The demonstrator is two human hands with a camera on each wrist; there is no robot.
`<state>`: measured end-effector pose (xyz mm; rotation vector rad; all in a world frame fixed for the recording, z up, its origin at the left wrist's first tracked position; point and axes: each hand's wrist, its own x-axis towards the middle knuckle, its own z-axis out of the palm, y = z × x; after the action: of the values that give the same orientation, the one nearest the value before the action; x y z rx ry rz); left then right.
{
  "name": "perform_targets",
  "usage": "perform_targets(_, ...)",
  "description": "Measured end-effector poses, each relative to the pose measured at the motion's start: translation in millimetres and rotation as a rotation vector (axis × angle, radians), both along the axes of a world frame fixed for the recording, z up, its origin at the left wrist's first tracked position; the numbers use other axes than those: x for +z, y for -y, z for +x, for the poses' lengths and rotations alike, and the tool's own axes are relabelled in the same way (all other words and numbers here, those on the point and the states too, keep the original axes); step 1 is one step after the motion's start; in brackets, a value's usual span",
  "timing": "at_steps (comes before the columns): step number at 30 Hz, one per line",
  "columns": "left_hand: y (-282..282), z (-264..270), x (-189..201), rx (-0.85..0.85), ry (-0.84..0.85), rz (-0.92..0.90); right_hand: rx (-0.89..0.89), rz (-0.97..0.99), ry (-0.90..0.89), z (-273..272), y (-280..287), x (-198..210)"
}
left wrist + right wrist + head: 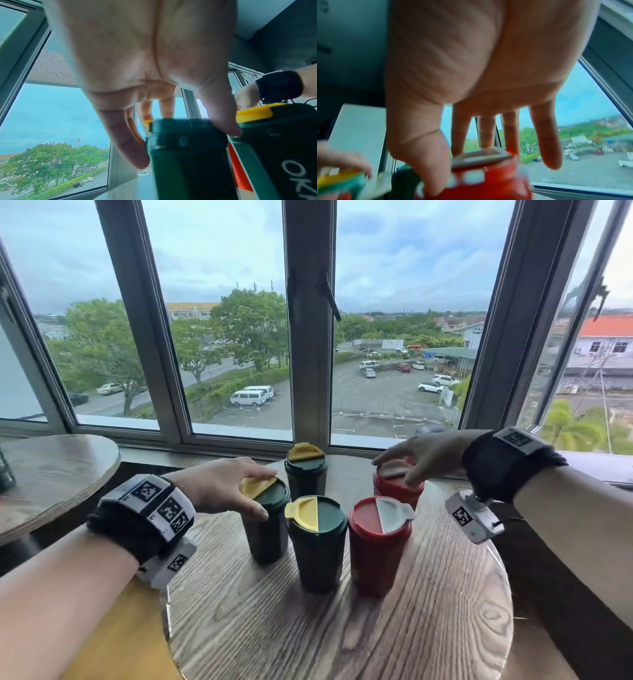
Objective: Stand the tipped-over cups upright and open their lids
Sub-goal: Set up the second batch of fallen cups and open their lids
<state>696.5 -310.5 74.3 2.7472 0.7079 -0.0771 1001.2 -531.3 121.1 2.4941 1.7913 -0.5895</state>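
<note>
Head view gives me five cups standing upright on the round wooden tabletop (428, 628). I take the front green cup (317, 546) as my landmark; its yellow flap (304, 513) lies flat on the lid. Just left of it stands a second green cup (265, 522), and my left hand (219, 486) rests on top of that one: fingers (260, 472) laid over its yellow flap (257, 485), thumb down against the lid's near edge. From the left wrist view I see the thumb and the little finger pressed to opposite sides of the dark green lid (185, 129), so the fingers grip the top. Behind the landmark stands a third green cup (306, 474), its yellow flap (305, 453) tilted up. Just right of the landmark is a red cup (378, 546) with a grey flap (392, 513). Behind that one is another red cup (397, 484); my right hand (424, 455) is over it, fingers spread, fingertips on its grey flap (394, 469), thumb on the lid's rim. The right wrist view is blurred.
</note>
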Motion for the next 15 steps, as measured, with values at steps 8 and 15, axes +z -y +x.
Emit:
perform_targets(8, 6.4, -3.3, -2.6, 0.030, 0.031, -0.009, -0.119, 0.094, 0.431, -1.7, -3.2, -22.8)
perform_targets(15, 8.1, 3.1, -1.1, 0.077, -0.006, 0.053, -0.176, 0.100, 0.001, 12.0, -1.5, -20.0)
